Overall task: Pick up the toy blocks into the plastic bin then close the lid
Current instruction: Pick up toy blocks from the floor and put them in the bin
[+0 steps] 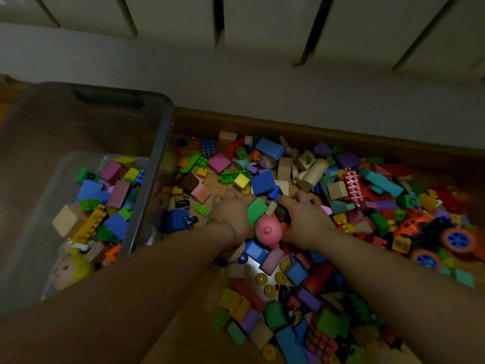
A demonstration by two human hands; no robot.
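Two bare forearms (131,298) reach from the near edge to the middle of a heap of toy blocks (265,181) spread over the wooden floor (202,292). The left hand (231,214) (thin bracelet (228,223) at its wrist) curls its fingers round a green block (256,210). The right hand (307,219) bends its fingers down over a dark piece (282,214); I cannot tell whether it grips. A pink toy (269,231) lies between both hands. At left stands the clear plastic bin (162,153), partly filled, lidless.

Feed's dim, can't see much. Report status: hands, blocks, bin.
Left hand, right hand down on floor pile, flanking green block and pink toy; grip unclear. Plastic bin part filled, lid not seen. Nothing blocking bin.
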